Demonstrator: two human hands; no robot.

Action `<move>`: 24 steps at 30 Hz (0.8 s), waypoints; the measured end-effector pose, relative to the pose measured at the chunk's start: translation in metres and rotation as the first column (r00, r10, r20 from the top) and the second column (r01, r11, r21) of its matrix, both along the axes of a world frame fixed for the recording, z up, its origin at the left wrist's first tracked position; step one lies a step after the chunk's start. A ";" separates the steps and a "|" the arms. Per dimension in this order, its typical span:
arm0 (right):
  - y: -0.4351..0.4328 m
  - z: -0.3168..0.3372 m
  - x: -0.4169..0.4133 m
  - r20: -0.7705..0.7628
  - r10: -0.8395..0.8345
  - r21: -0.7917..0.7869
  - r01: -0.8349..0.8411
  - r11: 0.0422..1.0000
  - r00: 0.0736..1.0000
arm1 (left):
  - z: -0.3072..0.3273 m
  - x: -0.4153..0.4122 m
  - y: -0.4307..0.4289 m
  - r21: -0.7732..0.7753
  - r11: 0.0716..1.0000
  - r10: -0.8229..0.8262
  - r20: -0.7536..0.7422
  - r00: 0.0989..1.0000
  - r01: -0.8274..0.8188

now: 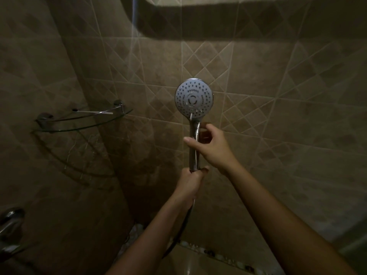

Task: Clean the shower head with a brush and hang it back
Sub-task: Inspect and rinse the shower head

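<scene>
A glass corner shelf (83,124) hangs on the brown tiled wall (278,86); lower left, perhaps a chrome tap (10,223).

Grey dotted shower head (194,98), brown diamond-patterned tiles (258,80)

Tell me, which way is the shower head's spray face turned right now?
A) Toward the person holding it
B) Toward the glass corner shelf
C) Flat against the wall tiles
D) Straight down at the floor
A: the shower head shows its full round nozzle face to the camera, held upright with the left hand gripping the base of the handle and the right hand around it higher up.
</scene>
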State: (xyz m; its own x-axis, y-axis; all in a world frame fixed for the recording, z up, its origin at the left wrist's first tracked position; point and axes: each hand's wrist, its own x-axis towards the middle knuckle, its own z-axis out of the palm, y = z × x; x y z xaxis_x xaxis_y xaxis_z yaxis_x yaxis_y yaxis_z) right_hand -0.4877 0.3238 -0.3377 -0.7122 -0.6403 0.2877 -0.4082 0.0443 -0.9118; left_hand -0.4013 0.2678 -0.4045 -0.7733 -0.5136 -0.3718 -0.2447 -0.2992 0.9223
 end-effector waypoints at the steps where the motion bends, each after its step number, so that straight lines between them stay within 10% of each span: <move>1: 0.000 -0.001 -0.001 -0.002 -0.026 0.002 0.026 1.000 1.000 | -0.001 0.000 0.001 -0.004 1.000 -0.008 0.003 1.000 0.008; 8: 0.008 0.000 -0.007 0.259 0.177 -0.103 -0.155 0.983 0.949 | -0.001 0.001 0.002 -0.022 1.000 -0.007 0.012 1.000 0.008; 24: 0.006 0.004 -0.005 0.015 0.130 0.015 -0.130 0.991 0.991 | 0.001 0.005 0.006 -0.011 1.000 0.010 -0.005 1.000 -0.010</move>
State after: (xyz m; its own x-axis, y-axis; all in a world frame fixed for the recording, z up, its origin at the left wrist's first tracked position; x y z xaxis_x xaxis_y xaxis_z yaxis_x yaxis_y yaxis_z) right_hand -0.4925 0.3294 -0.3342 -0.6265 -0.7323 0.2669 -0.3983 0.0064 -0.9173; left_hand -0.3964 0.2737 -0.4039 -0.7703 -0.5249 -0.3621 -0.2368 -0.2917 0.9267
